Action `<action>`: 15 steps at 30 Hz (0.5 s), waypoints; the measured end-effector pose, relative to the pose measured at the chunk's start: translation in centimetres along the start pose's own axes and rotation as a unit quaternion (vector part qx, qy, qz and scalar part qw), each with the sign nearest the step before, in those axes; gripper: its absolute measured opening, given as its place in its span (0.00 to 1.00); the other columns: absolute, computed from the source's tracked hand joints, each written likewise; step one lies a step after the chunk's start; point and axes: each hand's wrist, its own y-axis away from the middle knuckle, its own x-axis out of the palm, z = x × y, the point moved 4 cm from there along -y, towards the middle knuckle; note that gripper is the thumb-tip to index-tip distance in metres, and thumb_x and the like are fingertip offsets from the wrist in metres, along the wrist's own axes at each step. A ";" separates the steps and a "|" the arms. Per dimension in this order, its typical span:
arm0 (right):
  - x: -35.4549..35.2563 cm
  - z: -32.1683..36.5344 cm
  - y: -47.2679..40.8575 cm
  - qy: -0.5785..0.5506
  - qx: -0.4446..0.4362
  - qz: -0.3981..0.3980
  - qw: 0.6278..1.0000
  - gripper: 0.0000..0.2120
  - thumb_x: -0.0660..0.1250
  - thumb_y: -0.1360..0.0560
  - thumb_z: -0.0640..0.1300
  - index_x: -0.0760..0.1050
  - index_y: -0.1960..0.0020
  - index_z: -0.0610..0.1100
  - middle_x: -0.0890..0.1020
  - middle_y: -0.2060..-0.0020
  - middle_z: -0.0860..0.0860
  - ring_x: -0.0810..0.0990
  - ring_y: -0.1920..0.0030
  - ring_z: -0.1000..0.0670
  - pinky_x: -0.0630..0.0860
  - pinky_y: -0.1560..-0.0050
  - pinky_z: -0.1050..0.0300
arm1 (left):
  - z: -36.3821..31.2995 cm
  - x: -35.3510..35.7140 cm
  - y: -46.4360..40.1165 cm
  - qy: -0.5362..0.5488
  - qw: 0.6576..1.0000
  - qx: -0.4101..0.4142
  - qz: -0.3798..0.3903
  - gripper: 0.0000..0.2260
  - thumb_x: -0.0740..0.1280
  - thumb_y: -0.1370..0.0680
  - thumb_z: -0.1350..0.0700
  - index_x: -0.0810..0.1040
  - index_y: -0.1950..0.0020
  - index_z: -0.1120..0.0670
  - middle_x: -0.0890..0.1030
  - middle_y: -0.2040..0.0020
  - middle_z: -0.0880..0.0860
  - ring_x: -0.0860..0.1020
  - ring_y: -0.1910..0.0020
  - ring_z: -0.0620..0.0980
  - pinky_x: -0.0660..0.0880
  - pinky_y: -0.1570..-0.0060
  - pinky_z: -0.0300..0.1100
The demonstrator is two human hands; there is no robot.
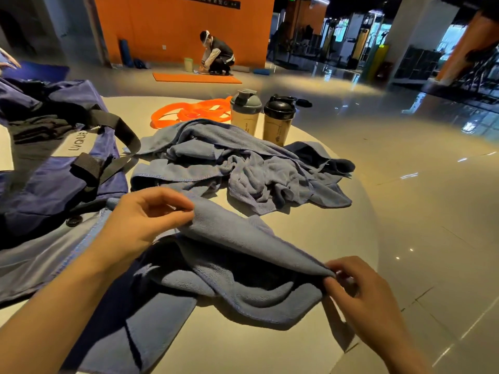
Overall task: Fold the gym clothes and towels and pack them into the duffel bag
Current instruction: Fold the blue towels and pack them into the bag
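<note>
Tabletop (310, 233): both hands pinch towel (243, 244), edge stretched left-to-right.

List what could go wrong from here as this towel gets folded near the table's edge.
1. Both hands, left and right, only pinch the towel by its edge, so it may slip and the fold come out crooked.
2. The towel's near end hangs past the table rim and could drag the rest off.
3. The crumpled towels lie against two bottles; pulling them next might tip one.
</note>
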 end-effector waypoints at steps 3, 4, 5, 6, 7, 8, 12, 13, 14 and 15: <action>-0.7 -0.7 -0.2 -0.056 0.050 0.000 0.997 0.07 0.71 0.28 0.36 0.78 0.59 0.48 0.80 0.64 0.55 0.78 0.61 0.58 0.74 0.65 0.64 | 1.0 -0.6 -0.1 -0.051 0.998 -0.008 0.039 0.15 0.68 0.25 0.69 0.85 0.54 0.48 0.83 0.57 0.56 0.80 0.58 0.56 0.80 0.53 0.45; -0.7 -0.8 -0.5 -0.070 0.061 0.012 0.996 0.06 0.71 0.28 0.36 0.78 0.59 0.46 0.80 0.64 0.54 0.78 0.64 0.57 0.75 0.67 0.64 | 1.3 -0.8 -0.1 -0.078 0.995 -0.007 0.057 0.15 0.68 0.24 0.67 0.85 0.52 0.45 0.81 0.54 0.61 0.78 0.54 0.64 0.77 0.49 0.54; -0.8 -0.8 -0.8 -0.078 0.068 0.027 0.994 0.05 0.72 0.28 0.37 0.78 0.59 0.44 0.81 0.66 0.53 0.78 0.66 0.56 0.75 0.68 0.64 | 1.4 -1.0 -0.2 -0.103 0.993 -0.006 0.065 0.17 0.67 0.23 0.65 0.84 0.51 0.42 0.81 0.53 0.63 0.77 0.52 0.67 0.76 0.46 0.59; -0.8 -0.8 -1.1 -0.078 0.069 0.042 0.994 0.04 0.72 0.28 0.37 0.78 0.59 0.44 0.81 0.68 0.52 0.78 0.68 0.55 0.75 0.69 0.64 | 1.4 -1.2 -0.2 -0.119 0.991 0.000 0.065 0.19 0.66 0.23 0.67 0.84 0.51 0.41 0.82 0.54 0.60 0.77 0.51 0.65 0.76 0.47 0.56; -0.8 -0.8 -1.4 -0.081 0.069 0.053 0.993 0.04 0.72 0.28 0.37 0.78 0.60 0.44 0.81 0.69 0.51 0.78 0.69 0.54 0.74 0.70 0.64 | 1.3 -1.5 -0.2 -0.129 0.990 0.006 0.058 0.22 0.64 0.23 0.69 0.83 0.51 0.40 0.83 0.54 0.53 0.79 0.52 0.59 0.77 0.48 0.48; -0.8 -0.7 -1.6 -0.093 0.069 0.062 0.991 0.05 0.72 0.29 0.38 0.78 0.60 0.44 0.80 0.70 0.50 0.77 0.70 0.52 0.74 0.70 0.62 | 1.1 -1.7 -0.1 -0.138 0.989 0.016 0.049 0.25 0.63 0.23 0.71 0.83 0.52 0.40 0.83 0.54 0.47 0.79 0.53 0.53 0.77 0.51 0.40; -1.9 0.4 -2.8 -0.153 0.065 0.089 0.982 0.19 0.75 0.42 0.62 0.79 0.61 0.49 0.82 0.66 0.49 0.79 0.68 0.52 0.76 0.67 0.62 | -0.1 -2.8 -0.3 -0.139 0.989 0.046 -0.016 0.23 0.65 0.25 0.71 0.84 0.52 0.41 0.82 0.51 0.40 0.81 0.53 0.42 0.76 0.54 0.29; -2.2 0.7 -3.3 -0.163 0.060 0.085 0.981 0.24 0.75 0.45 0.68 0.80 0.60 0.50 0.82 0.64 0.49 0.80 0.67 0.51 0.76 0.68 0.63 | -0.4 -3.2 -0.5 -0.117 0.991 0.048 -0.036 0.19 0.67 0.25 0.69 0.85 0.53 0.43 0.83 0.52 0.40 0.81 0.52 0.41 0.75 0.55 0.27; -2.5 1.0 -3.8 -0.176 0.059 0.076 0.980 0.26 0.75 0.46 0.68 0.81 0.59 0.49 0.82 0.63 0.48 0.79 0.68 0.51 0.75 0.69 0.63 | -0.6 -3.5 -0.8 -0.100 0.992 0.051 -0.058 0.16 0.68 0.26 0.66 0.85 0.54 0.44 0.83 0.54 0.40 0.81 0.53 0.40 0.75 0.57 0.26; -2.8 1.3 -4.3 -0.188 0.059 0.063 0.978 0.24 0.76 0.43 0.64 0.80 0.58 0.46 0.82 0.63 0.46 0.78 0.69 0.50 0.74 0.72 0.64 | -0.9 -3.8 -1.0 -0.091 0.991 0.057 -0.077 0.12 0.70 0.28 0.62 0.85 0.54 0.44 0.83 0.55 0.39 0.81 0.54 0.40 0.75 0.58 0.26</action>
